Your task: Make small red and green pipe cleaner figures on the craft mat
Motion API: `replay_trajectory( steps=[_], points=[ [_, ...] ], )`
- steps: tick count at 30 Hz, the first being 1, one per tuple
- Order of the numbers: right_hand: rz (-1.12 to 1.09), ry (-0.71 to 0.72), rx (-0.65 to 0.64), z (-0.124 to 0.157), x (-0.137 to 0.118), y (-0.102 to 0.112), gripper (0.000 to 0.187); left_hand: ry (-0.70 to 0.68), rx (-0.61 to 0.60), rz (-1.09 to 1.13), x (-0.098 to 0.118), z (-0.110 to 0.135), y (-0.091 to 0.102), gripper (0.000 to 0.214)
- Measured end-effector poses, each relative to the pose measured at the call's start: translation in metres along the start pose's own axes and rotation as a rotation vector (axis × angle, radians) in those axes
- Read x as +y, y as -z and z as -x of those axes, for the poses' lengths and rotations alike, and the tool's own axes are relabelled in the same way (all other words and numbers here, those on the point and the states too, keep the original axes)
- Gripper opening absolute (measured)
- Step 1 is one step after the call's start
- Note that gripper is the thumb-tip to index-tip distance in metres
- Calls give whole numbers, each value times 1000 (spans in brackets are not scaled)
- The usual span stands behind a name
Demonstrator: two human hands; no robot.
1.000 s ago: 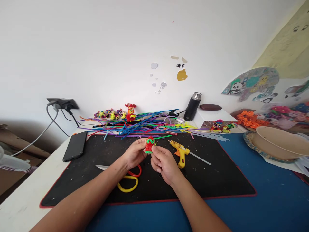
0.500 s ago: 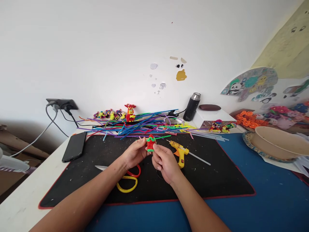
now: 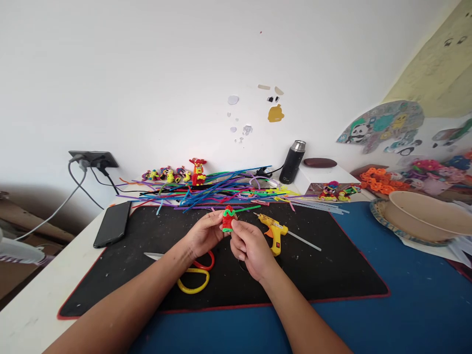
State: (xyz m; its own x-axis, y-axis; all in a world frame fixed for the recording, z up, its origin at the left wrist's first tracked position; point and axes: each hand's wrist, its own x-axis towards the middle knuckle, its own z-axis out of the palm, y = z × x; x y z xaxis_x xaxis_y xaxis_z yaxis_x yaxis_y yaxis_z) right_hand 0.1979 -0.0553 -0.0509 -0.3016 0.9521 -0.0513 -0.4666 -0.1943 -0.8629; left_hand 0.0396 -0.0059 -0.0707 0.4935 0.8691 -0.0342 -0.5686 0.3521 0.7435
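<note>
Between both hands, above the black mat (image 3: pixel 147 275), is a small red pipe-cleaner figure (image 3: pixel 228 222) with wavy green trim near its top and a green band at its base. My left hand (image 3: pixel 206 231) pinches it from the left side. My right hand (image 3: pixel 252 246) is closed on its lower right side, thumb on the front. A green pipe cleaner (image 3: pixel 249 209) sticks out to the right from the trim. Scissors (image 3: pixel 193 281) with red and yellow handles lie partly under my left forearm. Just right of my right hand rests a yellow glue gun (image 3: pixel 276 235) with a glue stick.
A heap of coloured pipe cleaners (image 3: pixel 217 189) runs along the wall. Behind it stands a finished red figure (image 3: pixel 198 172) beside several smaller ones. A phone (image 3: pixel 112 223) lies at left, a black flask (image 3: pixel 292 162) stands at the back, and a beige bowl (image 3: pixel 427 216) sits at right.
The whole view has shifted very slightly. Both hands keep their grip on the red figure, which has turned a little; otherwise things lie as before.
</note>
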Motion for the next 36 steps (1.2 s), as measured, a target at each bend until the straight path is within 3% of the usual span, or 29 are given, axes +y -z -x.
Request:
replay_trajectory(
  steps=[18,36],
  points=[
    [-40,-12,-53,2,-2,-2,44,-8,10,-24,3,3,-5,39],
    [-31,-8,-23,1,1,-2,48,-6,9,1,0,2,-2,32]
  ],
)
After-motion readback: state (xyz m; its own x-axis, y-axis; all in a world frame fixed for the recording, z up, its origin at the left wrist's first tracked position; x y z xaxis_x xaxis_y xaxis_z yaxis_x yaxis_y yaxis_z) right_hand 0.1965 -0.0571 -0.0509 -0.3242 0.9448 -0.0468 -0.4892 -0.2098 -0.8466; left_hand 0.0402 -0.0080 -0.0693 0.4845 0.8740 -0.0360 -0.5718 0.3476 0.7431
